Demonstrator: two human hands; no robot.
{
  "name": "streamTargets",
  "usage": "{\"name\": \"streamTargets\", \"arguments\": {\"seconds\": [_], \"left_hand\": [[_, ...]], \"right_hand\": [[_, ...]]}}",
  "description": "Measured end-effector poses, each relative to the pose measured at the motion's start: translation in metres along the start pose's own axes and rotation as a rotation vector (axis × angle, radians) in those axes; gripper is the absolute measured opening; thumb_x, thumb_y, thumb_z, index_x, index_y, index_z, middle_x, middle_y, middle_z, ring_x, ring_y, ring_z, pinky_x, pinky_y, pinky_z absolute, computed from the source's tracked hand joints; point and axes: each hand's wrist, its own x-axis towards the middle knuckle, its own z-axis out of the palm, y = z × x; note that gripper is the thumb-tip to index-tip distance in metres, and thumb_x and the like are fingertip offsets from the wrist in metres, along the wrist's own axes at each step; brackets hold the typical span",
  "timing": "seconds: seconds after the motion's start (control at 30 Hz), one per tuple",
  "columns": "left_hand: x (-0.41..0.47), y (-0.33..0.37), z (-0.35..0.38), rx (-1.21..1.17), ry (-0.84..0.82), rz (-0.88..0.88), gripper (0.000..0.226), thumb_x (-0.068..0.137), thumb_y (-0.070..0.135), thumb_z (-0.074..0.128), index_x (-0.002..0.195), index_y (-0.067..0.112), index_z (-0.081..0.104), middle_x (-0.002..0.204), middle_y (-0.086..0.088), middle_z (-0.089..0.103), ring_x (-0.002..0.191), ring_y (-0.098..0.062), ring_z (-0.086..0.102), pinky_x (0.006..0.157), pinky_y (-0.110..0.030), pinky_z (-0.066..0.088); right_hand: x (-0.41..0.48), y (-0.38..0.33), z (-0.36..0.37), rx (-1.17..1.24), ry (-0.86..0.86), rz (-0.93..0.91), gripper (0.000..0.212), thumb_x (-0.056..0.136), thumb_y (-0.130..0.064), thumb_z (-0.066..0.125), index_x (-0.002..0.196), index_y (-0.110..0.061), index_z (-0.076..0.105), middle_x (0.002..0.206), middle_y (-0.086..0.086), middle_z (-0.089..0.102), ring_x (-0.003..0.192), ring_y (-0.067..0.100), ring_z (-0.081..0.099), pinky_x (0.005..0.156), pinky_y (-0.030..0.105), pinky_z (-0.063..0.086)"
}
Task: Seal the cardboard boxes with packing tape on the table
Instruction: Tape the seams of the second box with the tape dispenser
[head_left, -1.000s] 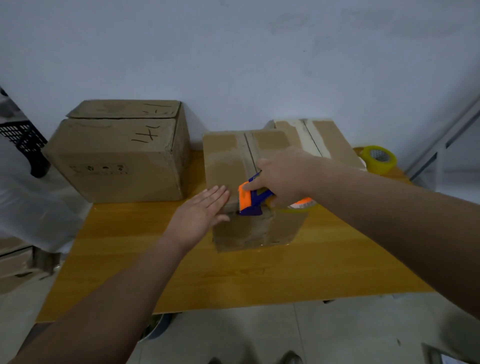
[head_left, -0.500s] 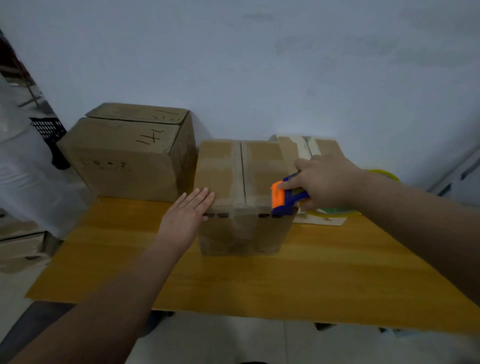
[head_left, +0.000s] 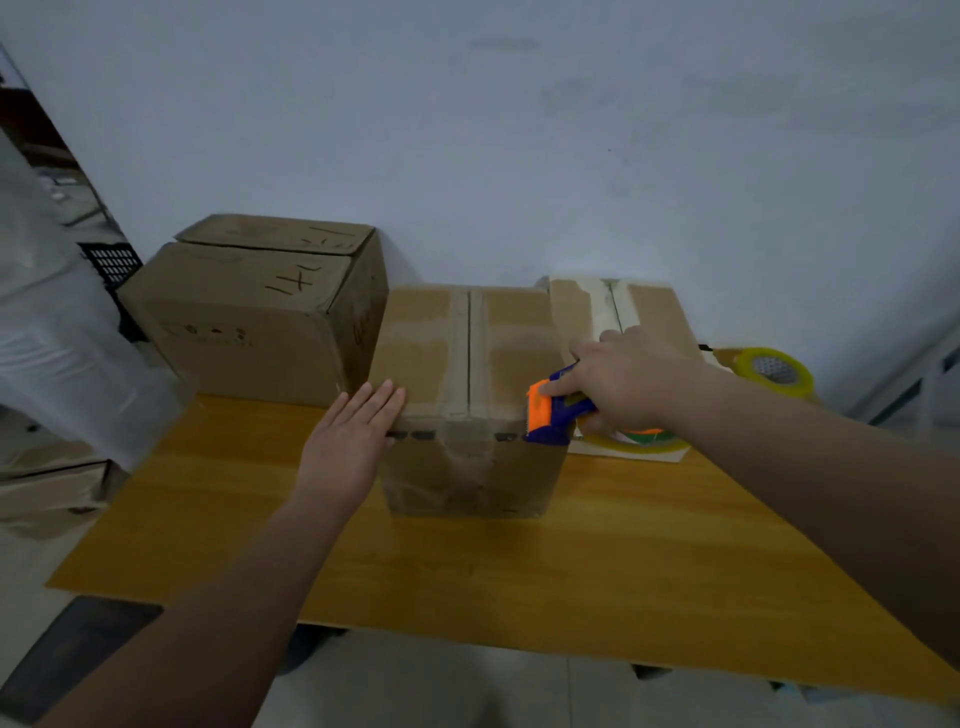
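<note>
My right hand (head_left: 623, 384) grips the tape dispenser (head_left: 550, 415) at the near right corner of the middle box (head_left: 467, 364) on the bench (head_left: 519, 571), while my left hand (head_left: 348, 441) lies flat with straight fingers against its near left edge, and the top seam runs away from me between them.

There are three brown cardboard boxes (head_left: 249, 322) (head_left: 467, 358) (head_left: 654, 312), one orange-and-blue tape dispenser (head_left: 550, 415), and one loose yellow tape roll (head_left: 775, 370) at the wooden table's (head_left: 571, 571) far right corner.
</note>
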Motion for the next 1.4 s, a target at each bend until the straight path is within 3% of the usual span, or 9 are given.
{"name": "streamTargets", "arguments": {"seconds": [0.23,0.37,0.5,0.73,0.9,1.17,1.33,1.4], "left_hand": [[-0.002,0.023,-0.002,0.091,-0.023,-0.082,0.064,0.1,0.039,0.032,0.15,0.015,-0.001,0.159,-0.004,-0.001,0.145,-0.018,-0.005,0.115,-0.036,-0.009],[0.007,0.068,-0.003,0.072,-0.01,0.098,0.073,0.097,0.042,0.039,0.148,0.021,-0.008,0.158,-0.002,-0.006,0.144,-0.018,-0.01,0.114,-0.038,-0.012],[0.022,0.11,-0.004,0.063,0.014,0.235,0.072,0.097,0.044,0.041,0.15,0.019,-0.002,0.158,0.0,0.001,0.145,-0.015,-0.005,0.113,-0.036,-0.013],[0.025,0.117,0.0,0.056,-0.031,0.208,0.072,0.096,0.046,0.041,0.15,0.015,0.005,0.158,0.0,0.013,0.144,-0.011,0.009,0.111,-0.031,-0.014],[0.026,0.117,-0.003,0.09,-0.015,0.198,0.065,0.097,0.045,0.039,0.15,0.019,0.012,0.156,0.002,0.018,0.143,-0.009,0.013,0.114,-0.034,-0.01],[0.024,0.122,-0.006,0.123,-0.033,0.162,0.063,0.098,0.048,0.034,0.15,0.02,0.012,0.157,0.004,0.015,0.143,-0.009,0.012,0.117,-0.035,-0.004],[0.032,0.149,-0.013,0.169,0.017,0.104,0.077,0.092,0.062,0.028,0.149,0.013,0.012,0.154,-0.006,0.025,0.139,-0.022,0.027,0.112,-0.04,0.017],[0.039,0.167,-0.01,0.166,0.034,0.161,0.08,0.092,0.063,0.027,0.149,0.012,0.004,0.156,-0.009,0.016,0.143,-0.023,0.017,0.115,-0.041,0.008]], "right_hand": [[0.001,0.001,0.004,-0.004,0.036,-0.019,0.046,0.088,-0.046,0.056,0.131,-0.046,0.042,0.098,-0.001,0.04,0.084,0.021,0.046,0.071,0.036,0.044],[0.001,0.003,0.007,0.004,0.076,-0.025,0.044,0.087,-0.046,0.057,0.129,-0.044,0.044,0.093,0.0,0.036,0.079,0.021,0.041,0.067,0.036,0.04],[0.0,0.003,0.013,0.0,0.128,-0.025,0.045,0.086,-0.05,0.057,0.129,-0.044,0.043,0.096,0.001,0.041,0.077,0.021,0.04,0.064,0.034,0.034],[-0.004,0.008,0.024,0.005,0.152,-0.036,0.056,0.086,-0.055,0.056,0.136,-0.046,0.034,0.109,0.005,0.048,0.091,0.026,0.053,0.065,0.034,0.037],[-0.023,0.029,0.036,0.049,0.128,-0.017,0.075,0.081,-0.065,0.054,0.145,-0.048,0.018,0.114,0.004,0.043,0.099,0.025,0.049,0.069,0.032,0.035],[-0.077,0.074,0.081,0.039,0.174,0.071,0.07,0.088,-0.064,0.04,0.146,-0.049,0.004,0.122,0.002,0.042,0.1,0.019,0.049,0.074,0.028,0.039],[-0.077,0.07,0.092,0.037,0.262,0.087,0.069,0.09,-0.061,0.041,0.147,-0.046,0.004,0.126,0.004,0.041,0.104,0.022,0.048,0.079,0.031,0.038],[-0.075,0.069,0.096,0.042,0.274,0.098,0.069,0.09,-0.061,0.042,0.147,-0.047,0.005,0.126,0.004,0.041,0.104,0.022,0.048,0.075,0.03,0.034]]}}
